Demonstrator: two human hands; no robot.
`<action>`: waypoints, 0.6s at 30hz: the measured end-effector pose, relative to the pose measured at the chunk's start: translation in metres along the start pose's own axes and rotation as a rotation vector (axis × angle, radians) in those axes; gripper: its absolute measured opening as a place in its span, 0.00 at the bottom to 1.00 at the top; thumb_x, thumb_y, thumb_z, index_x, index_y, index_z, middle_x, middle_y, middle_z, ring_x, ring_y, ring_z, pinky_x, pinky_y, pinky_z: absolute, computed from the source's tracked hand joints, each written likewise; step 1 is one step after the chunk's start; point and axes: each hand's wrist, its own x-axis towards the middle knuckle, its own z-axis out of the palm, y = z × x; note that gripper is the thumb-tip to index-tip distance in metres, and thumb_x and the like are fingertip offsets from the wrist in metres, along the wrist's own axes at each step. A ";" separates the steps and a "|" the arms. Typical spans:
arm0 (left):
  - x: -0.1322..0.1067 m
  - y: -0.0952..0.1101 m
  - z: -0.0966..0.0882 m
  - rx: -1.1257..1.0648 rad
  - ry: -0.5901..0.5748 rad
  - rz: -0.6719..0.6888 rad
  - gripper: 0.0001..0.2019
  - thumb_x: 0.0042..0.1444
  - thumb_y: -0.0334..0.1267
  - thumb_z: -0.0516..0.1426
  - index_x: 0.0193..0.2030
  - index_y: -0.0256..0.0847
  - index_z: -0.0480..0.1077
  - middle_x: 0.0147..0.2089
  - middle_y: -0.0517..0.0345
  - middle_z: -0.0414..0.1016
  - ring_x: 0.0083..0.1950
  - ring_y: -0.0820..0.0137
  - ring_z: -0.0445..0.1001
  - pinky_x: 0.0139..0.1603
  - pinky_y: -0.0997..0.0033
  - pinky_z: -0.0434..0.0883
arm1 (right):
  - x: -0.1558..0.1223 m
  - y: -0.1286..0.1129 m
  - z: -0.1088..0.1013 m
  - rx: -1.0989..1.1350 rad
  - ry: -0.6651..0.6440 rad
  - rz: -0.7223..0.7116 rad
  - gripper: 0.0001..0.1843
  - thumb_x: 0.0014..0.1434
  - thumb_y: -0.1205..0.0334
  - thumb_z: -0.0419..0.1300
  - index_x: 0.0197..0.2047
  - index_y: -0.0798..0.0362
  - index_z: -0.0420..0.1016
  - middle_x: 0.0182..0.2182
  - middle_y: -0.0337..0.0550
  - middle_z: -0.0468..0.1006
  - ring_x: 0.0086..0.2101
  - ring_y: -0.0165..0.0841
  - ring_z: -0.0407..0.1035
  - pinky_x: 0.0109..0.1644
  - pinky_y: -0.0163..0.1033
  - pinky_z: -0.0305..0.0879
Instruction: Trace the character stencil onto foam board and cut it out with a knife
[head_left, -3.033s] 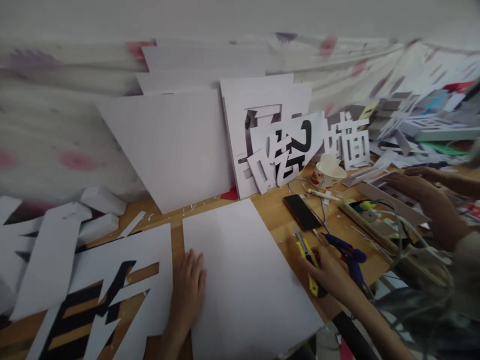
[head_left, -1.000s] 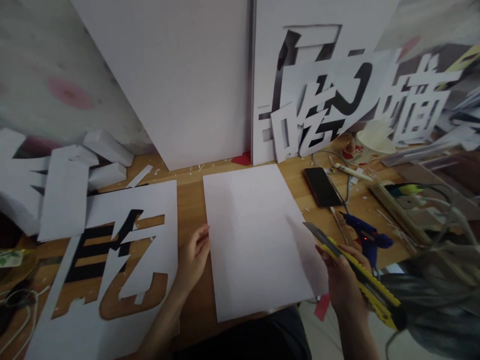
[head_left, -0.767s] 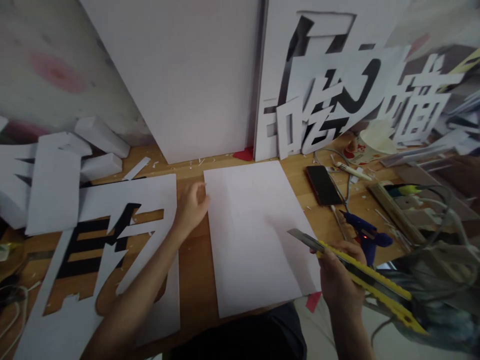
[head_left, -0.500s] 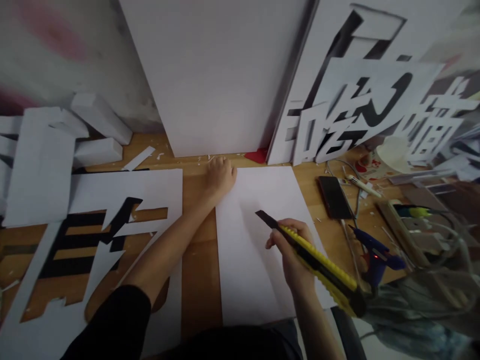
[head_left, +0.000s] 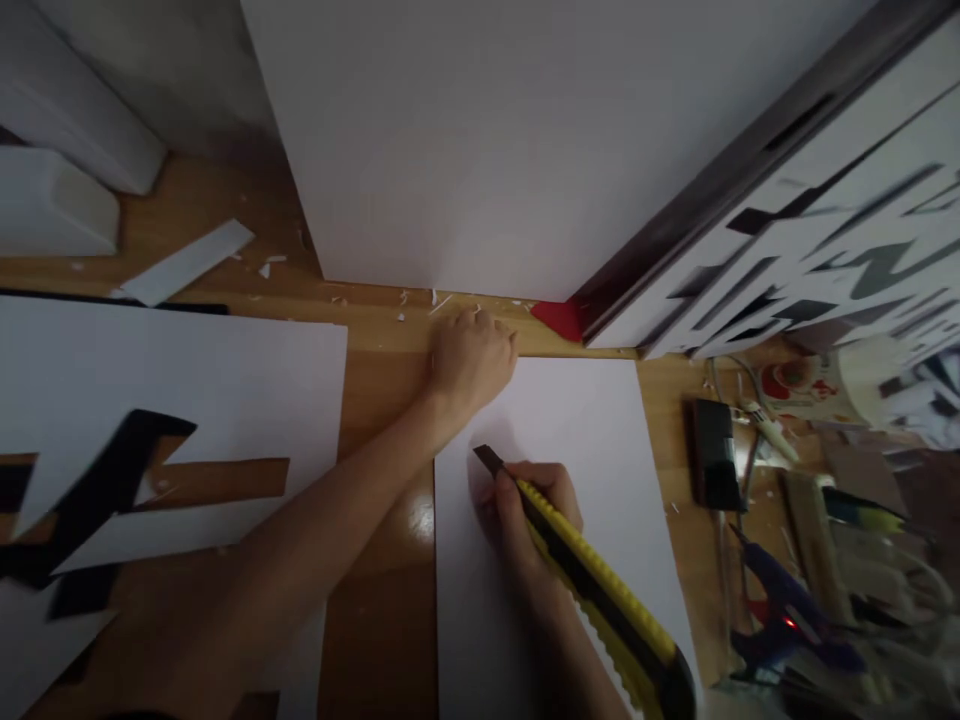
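I take the white sheet [head_left: 607,430] on the table [head_left: 390,620] as my landmark. My left hand [head_left: 474,362] sits over its far left corner, fingers curled in, probably to stop it sliding; whether they pinch anything beneath, I cannot tell. My right hand [head_left: 536,540] has its fingers closed round the yellow knife [head_left: 600,580] like a pen, likely for fine control of the tip. The blade points toward the sheet's left edge, above its surface; I cannot tell whether it touches. Left of the sheet lies a cut-out board [head_left: 262,350]; beyond it stands a large panel [head_left: 480,150]; to its right are the phone [head_left: 716,455] and glue gun [head_left: 795,605], apart from it, which leaves my arms room.

Three seconds ago my left hand lay flat by the sheet's left edge and the knife was off its right side; now both hands are over it.
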 end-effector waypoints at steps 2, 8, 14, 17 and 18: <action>0.000 0.001 0.002 0.005 -0.002 -0.022 0.23 0.68 0.40 0.42 0.43 0.27 0.74 0.42 0.36 0.77 0.47 0.54 0.75 0.40 0.61 0.65 | -0.001 -0.004 0.002 0.028 0.041 -0.023 0.06 0.60 0.57 0.61 0.37 0.49 0.69 0.22 0.33 0.76 0.21 0.28 0.69 0.24 0.32 0.64; 0.005 0.001 0.006 0.013 0.022 -0.008 0.21 0.67 0.38 0.45 0.37 0.29 0.76 0.35 0.39 0.78 0.38 0.60 0.77 0.33 0.67 0.65 | 0.005 -0.019 0.006 0.062 -0.003 -0.137 0.03 0.62 0.64 0.59 0.37 0.48 0.67 0.22 0.29 0.73 0.19 0.23 0.65 0.23 0.29 0.60; 0.007 0.001 0.007 0.025 0.021 -0.022 0.21 0.66 0.36 0.45 0.31 0.30 0.77 0.33 0.40 0.78 0.34 0.60 0.77 0.28 0.67 0.64 | 0.005 -0.015 0.006 0.063 -0.025 -0.167 0.05 0.61 0.67 0.60 0.39 0.48 0.68 0.23 0.30 0.73 0.21 0.24 0.66 0.24 0.30 0.60; 0.008 0.000 0.007 0.003 -0.002 -0.036 0.21 0.65 0.35 0.45 0.31 0.30 0.77 0.33 0.40 0.78 0.35 0.61 0.77 0.30 0.67 0.65 | 0.005 -0.018 0.008 0.032 0.019 -0.164 0.05 0.60 0.66 0.61 0.38 0.48 0.69 0.22 0.31 0.72 0.21 0.25 0.66 0.23 0.31 0.59; 0.009 0.000 0.007 -0.009 -0.013 -0.037 0.21 0.65 0.34 0.45 0.32 0.30 0.77 0.33 0.40 0.78 0.35 0.61 0.77 0.31 0.68 0.65 | 0.005 -0.020 0.009 0.007 0.029 -0.157 0.04 0.61 0.66 0.61 0.38 0.48 0.69 0.22 0.30 0.72 0.21 0.25 0.66 0.23 0.31 0.59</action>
